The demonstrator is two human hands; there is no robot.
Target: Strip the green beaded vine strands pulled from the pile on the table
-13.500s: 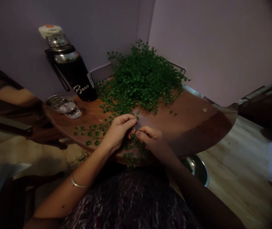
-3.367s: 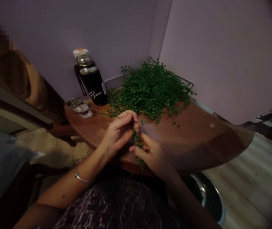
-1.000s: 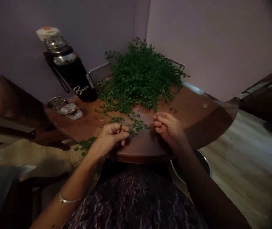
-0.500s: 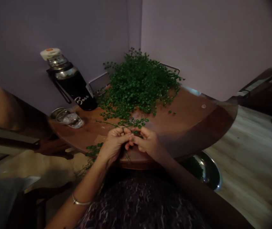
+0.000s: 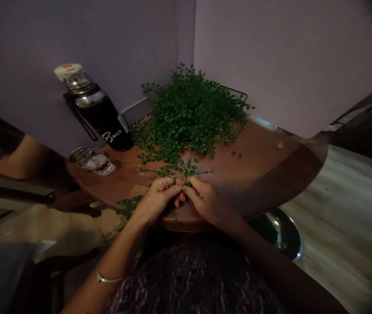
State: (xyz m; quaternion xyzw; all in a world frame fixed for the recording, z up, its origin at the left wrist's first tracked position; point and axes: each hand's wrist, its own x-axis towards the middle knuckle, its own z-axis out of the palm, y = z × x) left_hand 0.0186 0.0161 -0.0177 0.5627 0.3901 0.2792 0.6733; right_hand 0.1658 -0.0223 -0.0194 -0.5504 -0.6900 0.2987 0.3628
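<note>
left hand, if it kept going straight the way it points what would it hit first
The leafy green sprig pinched at its fingertips comes first for the left hand. The right hand lies immediately beyond, though depth is hard to judge here.

The leafy sprigs (image 5: 189, 111) are deep green — the round table (image 5: 258, 174) is shiny brown — the flask (image 5: 103, 124) is black with white letters, and the person's top (image 5: 189, 279) is dark purple with pale streaks.

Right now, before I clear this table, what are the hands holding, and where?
A thin leafy green sprig, pinched by its stem between the fingers of the left hand and right hand.
</note>
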